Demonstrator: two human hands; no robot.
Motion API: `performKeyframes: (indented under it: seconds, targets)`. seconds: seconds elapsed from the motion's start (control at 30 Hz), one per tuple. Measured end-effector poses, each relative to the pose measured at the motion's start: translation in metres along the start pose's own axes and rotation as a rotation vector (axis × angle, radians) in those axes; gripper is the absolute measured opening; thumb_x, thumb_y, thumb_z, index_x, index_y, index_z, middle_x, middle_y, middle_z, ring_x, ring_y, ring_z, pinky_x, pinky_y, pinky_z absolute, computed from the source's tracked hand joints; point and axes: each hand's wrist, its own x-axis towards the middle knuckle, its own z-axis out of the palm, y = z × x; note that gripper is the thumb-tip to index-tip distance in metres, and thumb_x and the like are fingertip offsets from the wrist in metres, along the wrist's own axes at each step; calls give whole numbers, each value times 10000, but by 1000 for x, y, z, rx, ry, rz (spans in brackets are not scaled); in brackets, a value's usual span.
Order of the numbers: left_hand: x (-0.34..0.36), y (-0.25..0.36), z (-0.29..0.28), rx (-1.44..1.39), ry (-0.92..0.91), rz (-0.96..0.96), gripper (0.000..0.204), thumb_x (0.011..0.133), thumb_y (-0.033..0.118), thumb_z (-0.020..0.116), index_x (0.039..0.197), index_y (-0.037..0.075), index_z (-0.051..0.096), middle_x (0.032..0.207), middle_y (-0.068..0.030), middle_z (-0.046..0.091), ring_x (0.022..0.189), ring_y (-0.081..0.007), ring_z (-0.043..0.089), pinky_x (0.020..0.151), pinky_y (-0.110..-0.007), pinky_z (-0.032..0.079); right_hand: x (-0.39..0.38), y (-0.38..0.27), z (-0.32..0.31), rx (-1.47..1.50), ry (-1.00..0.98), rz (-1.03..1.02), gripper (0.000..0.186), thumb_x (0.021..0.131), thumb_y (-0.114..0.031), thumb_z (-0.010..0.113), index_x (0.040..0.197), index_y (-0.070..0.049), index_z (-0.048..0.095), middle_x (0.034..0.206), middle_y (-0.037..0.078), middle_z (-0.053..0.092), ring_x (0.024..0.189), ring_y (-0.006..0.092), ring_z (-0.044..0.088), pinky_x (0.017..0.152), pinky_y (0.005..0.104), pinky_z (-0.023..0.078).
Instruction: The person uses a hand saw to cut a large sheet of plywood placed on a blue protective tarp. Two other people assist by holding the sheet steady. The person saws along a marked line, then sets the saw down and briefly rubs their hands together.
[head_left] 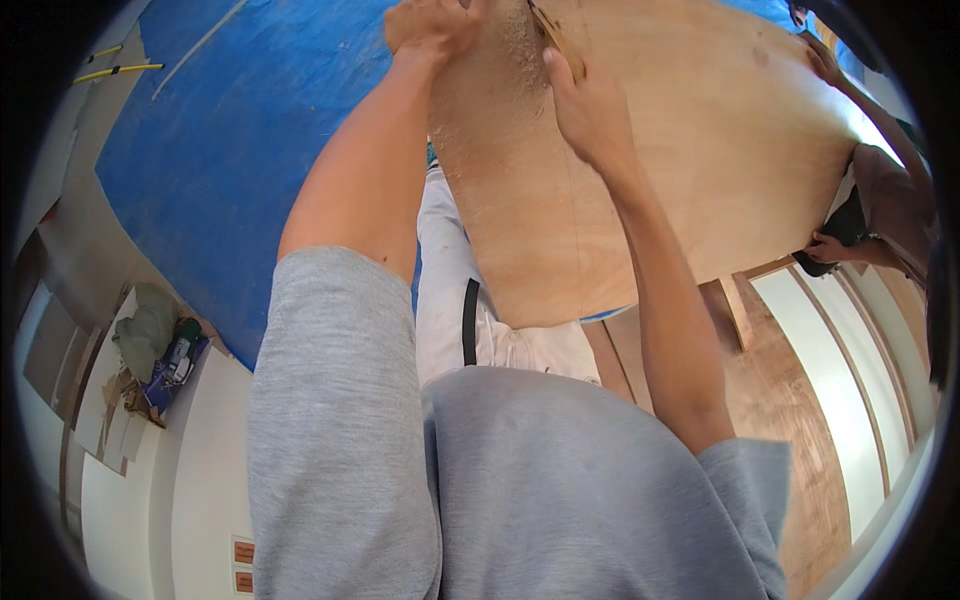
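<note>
A large plywood sheet (700, 170) lies tilted in front of me, dusted with sawdust along its left part. My left hand (430, 25) presses flat on the sheet's left edge near the top of the view. My right hand (590, 110) is closed around a thin wooden-handled tool (555, 40) that runs up along a cut line in the sheet; its far end is out of view. My knee in light trousers (450, 290) is under the sheet's near edge.
Another person's hands (830, 245) hold the sheet's right edge. A blue tarp (230, 170) covers the floor to the left. A power tool (180, 355) and a crumpled cloth lie on scraps at lower left. Wooden flooring (780, 400) is at right.
</note>
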Motion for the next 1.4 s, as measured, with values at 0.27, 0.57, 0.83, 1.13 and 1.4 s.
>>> performKeyframes:
  seconds: [0.27, 0.57, 0.83, 1.13, 1.4]
  targets:
    - [2, 0, 1, 64, 15, 37, 729, 1017, 629, 404, 1098, 5, 771, 1155, -255, 734, 1123, -452, 678, 1033, -529, 495, 14, 4, 1, 8, -73, 204, 484, 1038, -446, 564, 1147, 13, 670, 750, 125, 605, 686, 253, 590, 652, 404, 491]
    - [-1, 13, 20, 110, 184, 133, 728, 1011, 648, 389, 979, 51, 805, 989, -207, 765, 954, -384, 735, 859, -484, 556, -243, -12, -102, 66, -135, 490, 532, 1022, -228, 590, 1468, 48, 497, 1221, 286, 683, 1139, 393, 676, 969, 403, 514]
    - [-1, 4, 6, 145, 141, 43, 707, 1020, 604, 413, 1080, -3, 770, 1146, -271, 730, 1112, -462, 681, 1027, -526, 502, -213, -51, -119, -41, -195, 581, 511, 1026, -176, 579, 1496, -1, 482, 1120, 219, 696, 990, 289, 697, 907, 376, 531]
    - [2, 7, 7, 22, 41, 14, 721, 1006, 625, 426, 1085, -4, 770, 1183, -259, 725, 1120, -467, 678, 1030, -532, 505, 13, 10, -7, 74, -124, 402, 467, 1038, -455, 568, 1061, -5, 689, 657, 36, 548, 512, 116, 518, 454, 329, 391]
    - [1, 2, 18, 38, 90, 14, 700, 997, 619, 447, 1060, 6, 780, 1141, -269, 731, 1126, -433, 684, 1029, -507, 510, 0, 35, 5, 40, -53, 5, 446, 1050, -380, 532, 1232, 14, 632, 865, 220, 658, 841, 345, 655, 762, 445, 514]
